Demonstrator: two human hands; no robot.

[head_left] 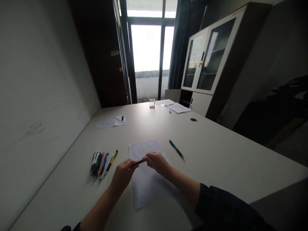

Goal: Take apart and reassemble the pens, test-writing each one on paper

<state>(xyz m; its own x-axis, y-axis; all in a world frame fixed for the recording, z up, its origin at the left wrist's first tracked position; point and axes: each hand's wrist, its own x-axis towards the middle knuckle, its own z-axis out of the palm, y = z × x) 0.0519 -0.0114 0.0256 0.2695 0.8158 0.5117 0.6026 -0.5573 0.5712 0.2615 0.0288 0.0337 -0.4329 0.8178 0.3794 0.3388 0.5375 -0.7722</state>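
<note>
Above a sheet of paper [144, 147] with rows of writing on its upper part, both hands grip one dark pen [139, 162]. My left hand [122, 173] pinches its left end, and my right hand [157, 163] is closed around the other end, hiding it. The pen lies nearly level between them. To the right of the sheet rests a green pen [176, 149]. Left of my left hand lies a bunch of several pens [102, 163] in different colours, with a yellow pen [112, 161] at its right side.
On the white table [216, 154] a clear glass [152, 103] stands at the far edge. More papers [178, 107] with a pen on them lie at the back right, and another sheet [110, 121] at the left. A wall [48, 112] borders the left side.
</note>
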